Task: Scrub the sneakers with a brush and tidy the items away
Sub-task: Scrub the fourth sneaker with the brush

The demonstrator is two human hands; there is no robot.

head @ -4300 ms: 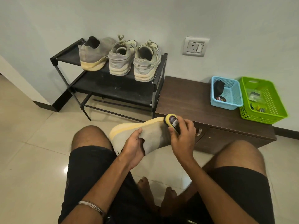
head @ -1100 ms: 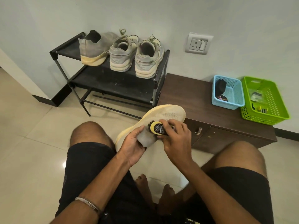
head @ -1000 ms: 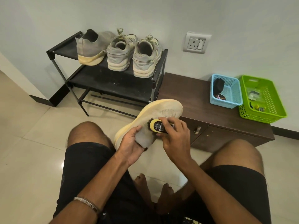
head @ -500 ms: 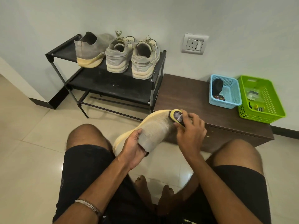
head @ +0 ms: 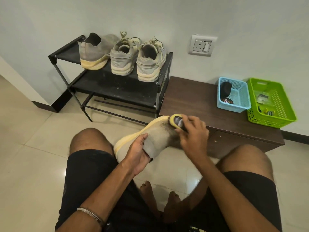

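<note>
Both hands busy: your left hand [head: 138, 154] grips the grey knit sneaker with yellow sole [head: 155, 138].
Your right hand [head: 192, 134] clamps the yellow-backed brush [head: 175, 120] at its toe, pointing toward the brown wooden tabletop [head: 200, 101].

A: Views?
B: One, head-worn, wide-angle, looking forward and down over the seated person's lap.
A: Range?
B: Hands close at centre; shoe rack [head: 117, 87] and low cabinet [head: 217, 118] farther, against the wall [head: 150, 17].
</note>
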